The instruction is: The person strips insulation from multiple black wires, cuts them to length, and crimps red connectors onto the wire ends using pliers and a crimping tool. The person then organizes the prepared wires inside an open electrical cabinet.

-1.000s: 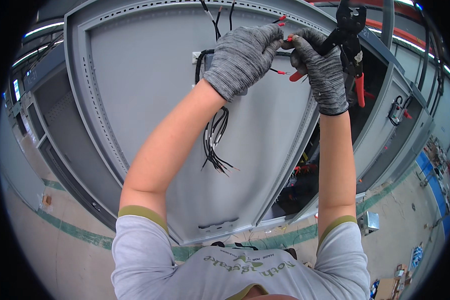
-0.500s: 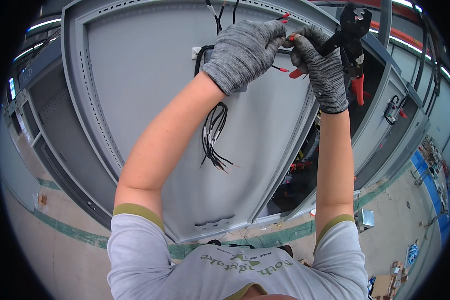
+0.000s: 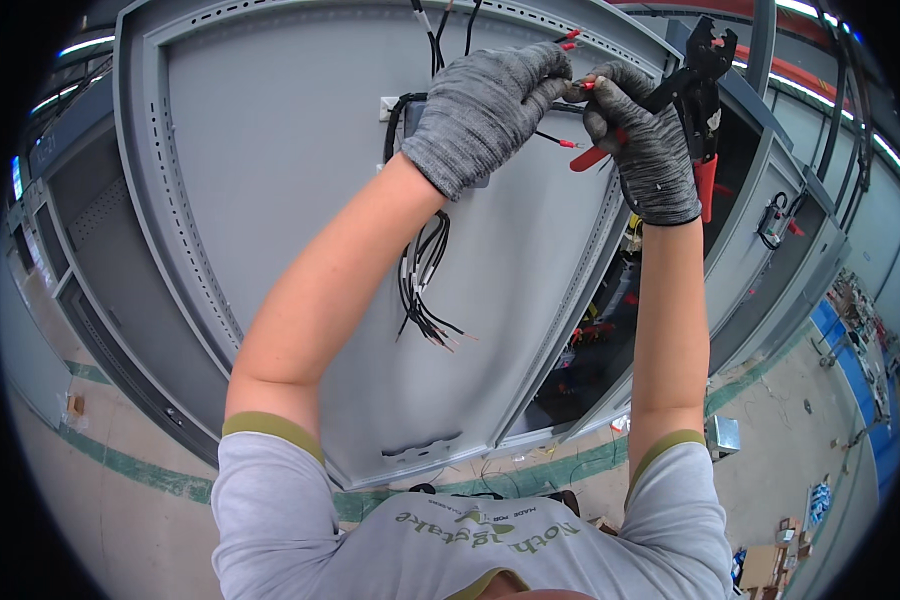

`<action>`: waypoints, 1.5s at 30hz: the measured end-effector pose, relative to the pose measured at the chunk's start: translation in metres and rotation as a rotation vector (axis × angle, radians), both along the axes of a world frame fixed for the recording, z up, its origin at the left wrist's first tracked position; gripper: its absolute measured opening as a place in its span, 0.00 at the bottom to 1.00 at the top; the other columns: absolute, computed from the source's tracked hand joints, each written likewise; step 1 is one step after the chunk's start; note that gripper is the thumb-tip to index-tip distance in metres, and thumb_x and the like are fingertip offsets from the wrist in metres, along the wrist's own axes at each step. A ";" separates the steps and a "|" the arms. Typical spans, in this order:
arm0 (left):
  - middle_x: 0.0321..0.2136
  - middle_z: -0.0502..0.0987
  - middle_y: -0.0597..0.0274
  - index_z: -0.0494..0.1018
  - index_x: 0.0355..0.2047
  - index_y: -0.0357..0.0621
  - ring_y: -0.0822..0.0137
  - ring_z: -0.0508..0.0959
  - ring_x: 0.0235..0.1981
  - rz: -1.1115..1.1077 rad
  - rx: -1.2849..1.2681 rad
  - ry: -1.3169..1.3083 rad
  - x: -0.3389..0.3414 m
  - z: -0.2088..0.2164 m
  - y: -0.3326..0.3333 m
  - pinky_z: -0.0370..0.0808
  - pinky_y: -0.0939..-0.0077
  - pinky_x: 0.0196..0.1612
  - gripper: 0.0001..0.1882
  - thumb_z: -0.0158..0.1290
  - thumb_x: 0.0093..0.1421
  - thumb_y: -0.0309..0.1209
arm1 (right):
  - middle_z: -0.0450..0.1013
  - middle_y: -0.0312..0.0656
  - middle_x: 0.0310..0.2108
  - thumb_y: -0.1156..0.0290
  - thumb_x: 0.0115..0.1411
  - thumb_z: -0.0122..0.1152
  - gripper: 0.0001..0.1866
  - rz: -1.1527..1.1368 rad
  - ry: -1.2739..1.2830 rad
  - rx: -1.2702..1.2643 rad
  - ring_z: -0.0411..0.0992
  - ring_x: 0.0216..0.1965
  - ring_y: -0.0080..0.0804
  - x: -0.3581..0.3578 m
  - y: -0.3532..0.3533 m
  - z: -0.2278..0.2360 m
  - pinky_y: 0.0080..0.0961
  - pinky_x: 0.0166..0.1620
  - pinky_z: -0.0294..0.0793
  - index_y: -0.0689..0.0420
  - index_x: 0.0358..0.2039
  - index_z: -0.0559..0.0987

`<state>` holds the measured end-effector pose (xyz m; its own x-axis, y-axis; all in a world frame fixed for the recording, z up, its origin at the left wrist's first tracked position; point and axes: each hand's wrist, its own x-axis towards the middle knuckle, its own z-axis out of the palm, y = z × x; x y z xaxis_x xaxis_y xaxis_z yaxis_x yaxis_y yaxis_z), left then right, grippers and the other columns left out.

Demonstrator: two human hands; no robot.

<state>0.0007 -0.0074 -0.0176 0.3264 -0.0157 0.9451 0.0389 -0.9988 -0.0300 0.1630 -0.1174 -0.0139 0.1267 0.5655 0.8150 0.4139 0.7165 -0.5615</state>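
Standing open, the grey cabinet door (image 3: 270,230) fills the view above a concrete floor (image 3: 100,520) marked with a green stripe (image 3: 120,465). The gloved left hand (image 3: 485,110) pinches a red-tipped wire (image 3: 570,88) near the door's top. The gloved right hand (image 3: 645,140) is clamped on a red-handled crimping tool (image 3: 698,100). Black wires (image 3: 425,275) hang down the panel.

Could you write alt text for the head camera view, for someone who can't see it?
Two grey-gloved hands meet at a grey cabinet door: the left hand pinches a red-tipped wire, the right hand grips a red-handled crimping tool. Black wires dangle below.
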 end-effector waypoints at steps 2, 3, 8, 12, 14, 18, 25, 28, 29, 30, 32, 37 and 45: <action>0.27 0.79 0.55 0.75 0.42 0.46 0.58 0.79 0.28 0.009 0.013 0.010 0.002 0.000 0.000 0.75 0.65 0.36 0.14 0.50 0.63 0.41 | 0.75 0.35 0.20 0.66 0.63 0.58 0.09 -0.080 -0.052 -0.002 0.70 0.19 0.17 0.004 -0.001 0.003 0.13 0.22 0.67 0.57 0.38 0.80; 0.27 0.79 0.55 0.75 0.42 0.46 0.58 0.79 0.28 0.017 0.023 0.011 0.003 0.000 0.000 0.75 0.65 0.36 0.14 0.49 0.63 0.41 | 0.75 0.35 0.20 0.65 0.63 0.58 0.09 -0.129 -0.084 -0.004 0.71 0.19 0.17 0.004 -0.003 0.003 0.13 0.22 0.67 0.57 0.38 0.80; 0.28 0.79 0.54 0.76 0.42 0.45 0.56 0.79 0.29 0.067 0.070 0.051 0.001 0.002 0.003 0.76 0.64 0.37 0.15 0.49 0.63 0.41 | 0.75 0.34 0.20 0.64 0.63 0.59 0.09 -0.291 -0.184 0.004 0.73 0.21 0.16 -0.009 -0.013 0.006 0.12 0.21 0.69 0.55 0.38 0.80; 0.29 0.79 0.53 0.76 0.42 0.46 0.54 0.79 0.30 0.028 0.075 0.049 0.001 0.003 0.006 0.75 0.63 0.37 0.15 0.49 0.63 0.41 | 0.75 0.34 0.20 0.63 0.62 0.59 0.10 -0.233 -0.170 0.011 0.72 0.20 0.16 0.002 -0.008 0.003 0.12 0.21 0.70 0.55 0.38 0.81; 0.29 0.79 0.53 0.76 0.42 0.46 0.54 0.79 0.30 0.013 0.051 0.041 0.000 0.003 0.005 0.75 0.63 0.37 0.15 0.49 0.63 0.41 | 0.75 0.34 0.20 0.63 0.62 0.59 0.10 -0.179 -0.126 -0.004 0.71 0.19 0.16 0.000 -0.006 0.003 0.12 0.20 0.70 0.55 0.38 0.81; 0.30 0.79 0.53 0.76 0.41 0.45 0.53 0.79 0.31 0.009 0.024 0.030 -0.001 0.002 0.000 0.75 0.63 0.38 0.14 0.49 0.63 0.40 | 0.75 0.34 0.21 0.64 0.63 0.59 0.10 -0.218 -0.113 0.038 0.70 0.19 0.15 -0.009 -0.004 -0.001 0.11 0.20 0.69 0.56 0.38 0.80; 0.32 0.80 0.54 0.76 0.41 0.44 0.53 0.79 0.34 0.020 0.059 -0.007 0.003 -0.001 0.002 0.75 0.62 0.39 0.13 0.51 0.62 0.37 | 0.76 0.37 0.24 0.67 0.64 0.56 0.08 -0.241 -0.030 0.139 0.69 0.18 0.15 -0.025 0.003 -0.012 0.14 0.18 0.71 0.57 0.37 0.78; 0.32 0.80 0.55 0.76 0.41 0.44 0.53 0.79 0.34 0.022 0.057 -0.019 0.005 0.000 0.003 0.75 0.63 0.39 0.13 0.52 0.62 0.37 | 0.77 0.39 0.26 0.68 0.64 0.55 0.08 -0.218 -0.029 0.116 0.69 0.18 0.15 -0.027 0.000 -0.009 0.15 0.18 0.72 0.58 0.37 0.77; 0.32 0.80 0.55 0.76 0.41 0.44 0.53 0.79 0.33 0.008 0.060 -0.024 0.005 0.000 0.004 0.75 0.62 0.39 0.13 0.51 0.62 0.38 | 0.78 0.39 0.26 0.68 0.64 0.55 0.07 -0.210 -0.040 0.111 0.69 0.18 0.15 -0.026 -0.001 -0.007 0.15 0.18 0.72 0.58 0.37 0.77; 0.32 0.80 0.54 0.76 0.41 0.44 0.52 0.79 0.33 -0.006 0.063 -0.029 0.004 0.001 0.005 0.75 0.62 0.39 0.13 0.51 0.62 0.38 | 0.78 0.40 0.27 0.69 0.64 0.55 0.07 -0.214 -0.041 0.100 0.69 0.18 0.16 -0.026 -0.002 -0.005 0.14 0.18 0.71 0.58 0.37 0.77; 0.31 0.79 0.55 0.75 0.41 0.44 0.52 0.79 0.33 -0.032 0.051 -0.038 0.005 0.000 0.006 0.75 0.62 0.38 0.13 0.51 0.62 0.38 | 0.79 0.42 0.28 0.70 0.64 0.55 0.06 -0.226 -0.040 0.078 0.68 0.18 0.16 -0.024 -0.003 -0.004 0.14 0.17 0.69 0.58 0.37 0.77; 0.29 0.79 0.55 0.74 0.42 0.44 0.53 0.79 0.32 -0.051 0.028 -0.024 0.004 -0.001 0.004 0.75 0.62 0.36 0.13 0.52 0.62 0.39 | 0.79 0.45 0.30 0.74 0.63 0.55 0.05 0.043 0.142 0.206 0.65 0.17 0.18 -0.013 -0.001 -0.008 0.12 0.18 0.60 0.58 0.36 0.78; 0.30 0.79 0.55 0.76 0.40 0.45 0.53 0.79 0.31 -0.063 0.110 -0.067 0.009 0.000 0.007 0.75 0.63 0.36 0.13 0.52 0.62 0.39 | 0.71 0.33 0.18 0.66 0.61 0.60 0.10 -0.264 -0.074 0.038 0.65 0.17 0.15 -0.014 -0.012 -0.001 0.12 0.19 0.67 0.58 0.36 0.81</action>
